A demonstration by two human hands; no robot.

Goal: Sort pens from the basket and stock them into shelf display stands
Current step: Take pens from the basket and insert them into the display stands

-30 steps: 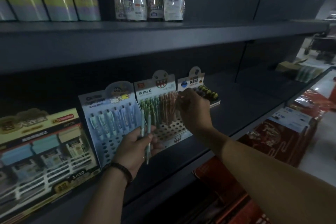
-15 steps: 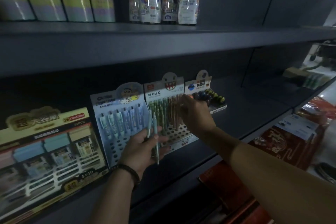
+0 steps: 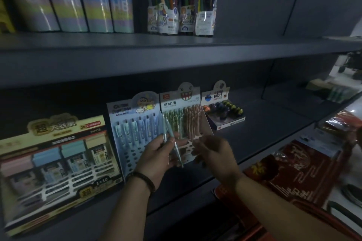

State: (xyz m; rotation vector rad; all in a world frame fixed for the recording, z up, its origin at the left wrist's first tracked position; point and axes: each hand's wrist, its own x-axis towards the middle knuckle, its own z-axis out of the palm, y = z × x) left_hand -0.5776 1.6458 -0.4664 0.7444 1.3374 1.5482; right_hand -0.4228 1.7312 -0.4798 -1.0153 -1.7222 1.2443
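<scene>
At centre frame the left hand [image 3: 156, 154] grips two pale pens [image 3: 170, 133], fingers curled round the barrels, tips pointing down. The right hand [image 3: 212, 151], just right of it, hangs with loosely curled fingers and holds nothing visible; blur makes the fingertips uncertain. Both hover before the monster-header stand [image 3: 185, 121], its upper rows filled with green and orange pens and its lower holes bare. The cartoon-header stand [image 3: 137, 123] stands touching its left side.

Risks: dim light and near-identical stands invite stocking the wrong one. Drawing one pen from the pair may loosen the other and drop it. A knock could tip the light stand.
</scene>
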